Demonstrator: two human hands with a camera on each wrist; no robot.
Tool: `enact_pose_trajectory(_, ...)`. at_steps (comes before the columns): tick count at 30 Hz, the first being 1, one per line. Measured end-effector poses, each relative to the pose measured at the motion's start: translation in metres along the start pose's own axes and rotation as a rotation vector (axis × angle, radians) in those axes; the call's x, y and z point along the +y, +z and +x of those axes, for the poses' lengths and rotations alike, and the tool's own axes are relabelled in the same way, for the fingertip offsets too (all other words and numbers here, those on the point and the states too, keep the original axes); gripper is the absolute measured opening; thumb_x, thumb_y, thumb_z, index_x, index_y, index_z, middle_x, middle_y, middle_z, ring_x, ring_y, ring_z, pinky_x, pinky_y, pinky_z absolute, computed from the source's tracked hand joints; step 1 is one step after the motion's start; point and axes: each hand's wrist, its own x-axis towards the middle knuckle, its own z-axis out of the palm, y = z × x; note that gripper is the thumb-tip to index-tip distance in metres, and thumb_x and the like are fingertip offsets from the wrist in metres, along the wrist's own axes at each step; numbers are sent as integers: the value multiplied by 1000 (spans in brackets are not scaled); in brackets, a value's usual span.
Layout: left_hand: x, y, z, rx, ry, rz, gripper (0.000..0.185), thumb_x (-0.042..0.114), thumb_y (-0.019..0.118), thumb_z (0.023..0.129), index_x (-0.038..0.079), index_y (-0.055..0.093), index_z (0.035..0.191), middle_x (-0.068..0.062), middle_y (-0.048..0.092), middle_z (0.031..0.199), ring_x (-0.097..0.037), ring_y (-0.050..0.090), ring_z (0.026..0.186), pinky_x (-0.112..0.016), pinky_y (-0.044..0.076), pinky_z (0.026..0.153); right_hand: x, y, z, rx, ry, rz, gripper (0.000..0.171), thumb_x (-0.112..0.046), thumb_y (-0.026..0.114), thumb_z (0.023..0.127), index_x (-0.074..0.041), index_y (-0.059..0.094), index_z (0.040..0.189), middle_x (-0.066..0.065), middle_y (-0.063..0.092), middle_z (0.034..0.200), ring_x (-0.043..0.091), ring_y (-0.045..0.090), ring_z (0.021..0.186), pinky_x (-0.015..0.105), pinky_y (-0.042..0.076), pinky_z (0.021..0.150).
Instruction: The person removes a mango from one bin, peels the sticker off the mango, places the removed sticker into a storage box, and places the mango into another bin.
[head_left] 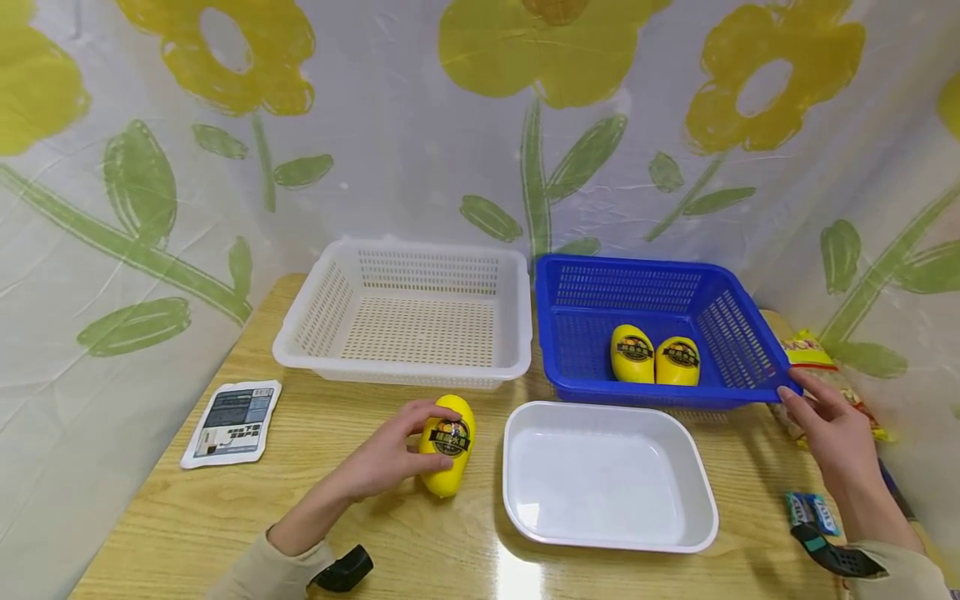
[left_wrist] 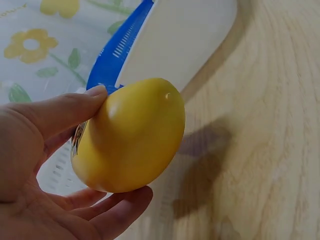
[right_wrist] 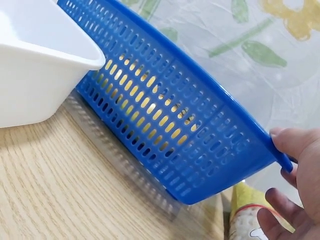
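My left hand grips a yellow egg-shaped pack with a dark round label, low over the wooden table in front of the white basket. In the left wrist view the thumb and fingers curl round the yellow pack. My right hand touches the near right corner of the blue basket, thumb on its rim. Two more yellow packs lie inside that basket. A white tray sits between my hands.
A flat white-and-dark sachet lies at the table's left edge. A snack bag lies right of the blue basket, and a small blue packet by my right wrist. A flowered sheet hangs behind and at both sides.
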Motion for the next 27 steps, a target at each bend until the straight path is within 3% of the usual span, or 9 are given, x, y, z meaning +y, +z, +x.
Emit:
enact_pose_trajectory(2,-3,1,1,1,-9,-3,48,18,79,83,18,59,127,-18,37,144,-48,43,127,-39,54,87,-1,0,-1,-4,6,-68,61,-45,58,96,-30,38,151,-15,47,137,3,54,107,11,43,69)
enact_pose_trajectory(5,-7,2,2,-1,-27,0,50,19,80,83,18,58,128,-19,38,143,-48,43,127,-41,54,87,-7,-2,-1,-21,-49,-217,61,-48,52,98,-24,37,152,7,38,152,29,44,124,17,41,73)
enact_pose_trajectory(8,-10,3,2,-8,-43,-3,54,20,80,82,18,56,130,-18,38,143,-50,41,127,-44,53,87,-19,-2,-3,-9,-195,-321,57,-38,51,101,-6,42,148,27,33,150,50,31,131,41,44,94)
enact_pose_trajectory(12,-12,3,1,-12,-57,-23,57,20,80,82,17,54,132,-17,37,144,-50,40,128,-42,54,85,-49,12,-7,76,-395,-392,44,-22,56,100,8,53,133,32,40,142,56,31,130,73,24,99)
enact_pose_trajectory(14,-13,3,1,-10,-62,-33,57,19,80,82,16,54,133,-16,37,143,-48,41,127,-41,54,83,-68,25,-13,99,-463,-390,39,-19,58,99,6,58,129,29,44,140,53,35,128,71,27,98)
enact_pose_trajectory(17,-13,4,1,-4,-60,-38,57,20,80,83,16,54,134,-15,38,144,-45,43,126,-39,54,83,-94,50,-22,66,-580,-345,33,-17,63,97,0,63,125,21,51,137,44,44,124,41,39,104)
enact_pose_trajectory(21,-15,6,1,8,-60,-61,57,20,79,84,15,54,136,-15,38,146,-41,49,122,-39,53,86,-124,86,-36,-55,-677,-292,27,-17,65,95,-9,68,121,8,61,126,23,54,114,6,37,87)
enact_pose_trajectory(24,-17,8,0,23,-68,-86,59,20,79,84,14,54,137,-17,36,148,-40,52,119,-40,54,87,-140,116,-46,-202,-685,-231,23,-17,66,95,-12,69,117,2,66,116,11,59,103,12,46,85)
enact_pose_trajectory(27,-18,8,-2,49,-91,-110,60,20,79,83,15,54,137,-18,33,150,-39,53,118,-39,54,85,-152,147,-57,-365,-654,-153,20,-18,68,94,-13,71,113,1,68,110,9,63,94,21,53,80)
